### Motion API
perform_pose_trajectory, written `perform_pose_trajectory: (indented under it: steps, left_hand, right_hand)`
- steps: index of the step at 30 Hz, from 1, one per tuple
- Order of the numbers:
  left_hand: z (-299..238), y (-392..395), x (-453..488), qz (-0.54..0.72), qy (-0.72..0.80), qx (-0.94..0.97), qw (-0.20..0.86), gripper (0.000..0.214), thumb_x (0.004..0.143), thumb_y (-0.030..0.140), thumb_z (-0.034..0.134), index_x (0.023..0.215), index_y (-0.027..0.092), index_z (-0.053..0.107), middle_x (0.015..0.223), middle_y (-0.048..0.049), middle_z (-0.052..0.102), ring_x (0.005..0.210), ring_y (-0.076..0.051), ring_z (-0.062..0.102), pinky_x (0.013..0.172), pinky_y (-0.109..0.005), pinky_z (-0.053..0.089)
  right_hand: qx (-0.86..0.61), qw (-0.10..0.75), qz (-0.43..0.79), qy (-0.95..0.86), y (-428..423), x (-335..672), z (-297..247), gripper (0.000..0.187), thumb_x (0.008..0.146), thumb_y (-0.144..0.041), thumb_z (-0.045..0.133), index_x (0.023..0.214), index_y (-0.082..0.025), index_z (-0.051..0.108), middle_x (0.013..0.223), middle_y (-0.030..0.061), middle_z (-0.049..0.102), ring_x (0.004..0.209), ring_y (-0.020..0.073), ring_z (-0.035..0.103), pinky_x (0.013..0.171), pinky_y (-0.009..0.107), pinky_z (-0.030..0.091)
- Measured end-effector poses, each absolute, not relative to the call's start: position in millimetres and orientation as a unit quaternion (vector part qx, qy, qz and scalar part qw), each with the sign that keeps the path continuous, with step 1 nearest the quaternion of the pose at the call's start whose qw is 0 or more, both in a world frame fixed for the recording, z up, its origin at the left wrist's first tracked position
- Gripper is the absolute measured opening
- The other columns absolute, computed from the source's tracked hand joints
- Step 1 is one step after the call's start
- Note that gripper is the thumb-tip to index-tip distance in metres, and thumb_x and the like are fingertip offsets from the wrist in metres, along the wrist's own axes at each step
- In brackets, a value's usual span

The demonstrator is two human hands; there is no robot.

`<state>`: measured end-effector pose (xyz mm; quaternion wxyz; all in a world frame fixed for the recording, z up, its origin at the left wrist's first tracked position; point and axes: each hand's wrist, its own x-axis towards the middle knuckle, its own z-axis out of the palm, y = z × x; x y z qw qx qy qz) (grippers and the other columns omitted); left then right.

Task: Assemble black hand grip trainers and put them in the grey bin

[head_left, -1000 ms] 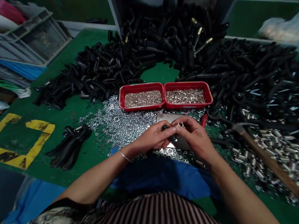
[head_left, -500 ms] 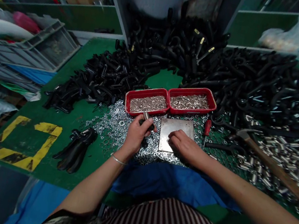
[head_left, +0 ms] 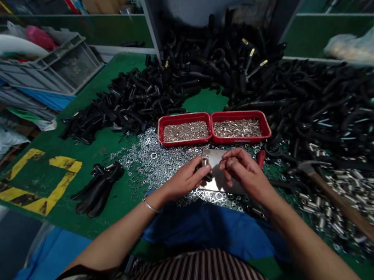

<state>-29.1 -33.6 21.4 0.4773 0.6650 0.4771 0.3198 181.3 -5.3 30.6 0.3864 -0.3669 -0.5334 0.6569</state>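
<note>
My left hand (head_left: 183,179) is closed round a black part (head_left: 208,177) with a shiny ribbed metal piece (head_left: 205,161) standing up between thumb and fingers. It is over the left side of a flat metal plate (head_left: 216,184). Just to the right, my right hand (head_left: 245,172) hovers above the plate, fingers curled and fingertips drawn together. Whatever lies between those fingertips is too small or hidden to make out. Loose metal rings (head_left: 143,152) lie around the plate. Behind it are two red trays, one with tiny metal bits (head_left: 188,132), the other with small pins (head_left: 237,128).
Black handle-like parts (head_left: 138,87) are heaped along the back. A hammer (head_left: 341,203) and metal sleeves (head_left: 357,187) lie at the right, near a red-handled screwdriver (head_left: 261,158). Several black parts (head_left: 101,188) rest at the left beside yellow tape (head_left: 59,182).
My left hand has moved right with the black part, now over the plate. My right hand has lifted off the plate's surface and shifted slightly right, its fingers now bunched.
</note>
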Motion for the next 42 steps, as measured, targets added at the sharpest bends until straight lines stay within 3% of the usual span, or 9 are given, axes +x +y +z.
perform_pose_trajectory:
  steps: [3, 6, 11, 18, 23, 26, 31, 35, 42]
  left_hand:
    - [19.6, -37.0, -29.0, 0.236, 0.492, 0.735, 0.402, 0.025, 0.102, 0.047, 0.046, 0.098, 0.022, 0.05, 0.087, -0.0037, 0.059, 0.079, -0.02, 0.057, 0.073, -0.035, 0.045]
    - [20.6, -37.5, -28.3, 0.175, 0.493, 0.762, 0.38, 0.024, 0.102, 0.045, 0.043, 0.101, 0.022, 0.05, 0.09, -0.005, 0.06, 0.08, -0.021, 0.058, 0.073, -0.037, 0.045]
    - [28.2, -36.8, -26.1, 0.156, 0.495, 0.755, 0.4, 0.021, 0.098, 0.041, 0.051, 0.106, 0.021, 0.051, 0.099, -0.0062, 0.064, 0.09, -0.023, 0.062, 0.079, -0.039, 0.047]
    - [20.2, -39.7, -14.3, 0.185, 0.5, 0.736, 0.417, 0.017, 0.093, 0.038, 0.059, 0.092, 0.021, 0.054, 0.084, -0.0033, 0.062, 0.073, -0.019, 0.055, 0.067, -0.033, 0.042]
    - [13.8, -35.1, -14.9, 0.367, 0.529, 0.612, 0.458, 0.023, 0.098, 0.044, 0.052, 0.094, 0.022, 0.056, 0.077, -0.0004, 0.061, 0.07, -0.015, 0.057, 0.069, -0.03, 0.046]
    - [16.3, -29.8, -17.2, 0.465, 0.525, 0.481, 0.525, 0.031, 0.1, 0.051, 0.049, 0.102, 0.021, 0.057, 0.086, -0.003, 0.068, 0.076, -0.015, 0.063, 0.073, -0.029, 0.05]
    - [18.5, -27.6, -6.3, 0.453, 0.516, 0.481, 0.545, 0.03, 0.099, 0.05, 0.053, 0.1, 0.02, 0.06, 0.096, -0.0054, 0.071, 0.074, -0.013, 0.062, 0.072, -0.028, 0.051]
    - [20.7, -28.2, 13.1, 0.439, 0.516, 0.562, 0.474, 0.023, 0.102, 0.041, 0.048, 0.102, 0.021, 0.06, 0.104, -0.0055, 0.067, 0.094, -0.017, 0.063, 0.088, -0.033, 0.052]
    - [15.9, -23.2, 38.0, 0.395, 0.498, 0.711, 0.302, 0.022, 0.106, 0.035, 0.04, 0.115, 0.02, 0.053, 0.118, -0.0108, 0.055, 0.116, -0.022, 0.053, 0.107, -0.04, 0.043]
  right_hand:
    - [-0.361, 0.329, 0.675, -0.553, -0.9, 186.4, 35.9, 0.014, 0.099, -0.035, 0.052, 0.108, -0.024, 0.051, 0.074, -0.0059, 0.051, 0.048, 0.0068, 0.04, 0.042, 0.022, 0.033]
    - [-0.353, 0.252, 0.669, -0.604, -5.2, 186.6, 35.9, 0.03, 0.097, -0.041, 0.058, 0.121, -0.024, 0.05, 0.075, -0.0054, 0.05, 0.055, 0.009, 0.044, 0.046, 0.023, 0.035]
    - [-0.392, 0.245, 0.511, -0.725, -9.5, 185.2, 34.8, 0.022, 0.096, -0.042, 0.063, 0.097, -0.021, 0.056, 0.077, -0.0024, 0.053, 0.069, 0.0119, 0.05, 0.06, 0.026, 0.038]
    - [-0.382, 0.228, 0.492, -0.748, -4.9, 184.4, 54.0, 0.019, 0.097, -0.038, 0.061, 0.096, -0.02, 0.056, 0.085, 0.0009, 0.059, 0.078, 0.0147, 0.055, 0.07, 0.03, 0.044]
    - [-0.391, 0.271, 0.702, -0.531, -2.1, 197.7, 39.3, 0.027, 0.092, -0.031, 0.067, 0.114, -0.021, 0.056, 0.106, 0.0045, 0.066, 0.088, 0.0154, 0.067, 0.083, 0.034, 0.055]
    - [-0.417, 0.296, 0.768, -0.385, -7.1, 211.2, 20.5, 0.024, 0.088, -0.025, 0.071, 0.107, -0.017, 0.06, 0.11, 0.01, 0.071, 0.101, 0.019, 0.071, 0.095, 0.035, 0.056]
    - [-0.421, 0.344, 0.769, -0.336, -23.7, 216.1, 0.2, 0.028, 0.092, -0.029, 0.069, 0.116, -0.017, 0.06, 0.114, 0.0154, 0.073, 0.099, 0.0242, 0.074, 0.079, 0.036, 0.063]
    - [-0.406, 0.395, 0.759, -0.32, -28.0, 208.2, -5.1, 0.025, 0.088, -0.026, 0.073, 0.111, -0.019, 0.064, 0.12, 0.0126, 0.072, 0.113, 0.0234, 0.07, 0.101, 0.042, 0.056]
    - [-0.417, 0.445, 0.681, -0.405, -23.2, 191.1, 9.9, 0.036, 0.091, -0.029, 0.067, 0.126, -0.027, 0.06, 0.133, 0.0061, 0.066, 0.118, 0.0211, 0.066, 0.1, 0.041, 0.056]
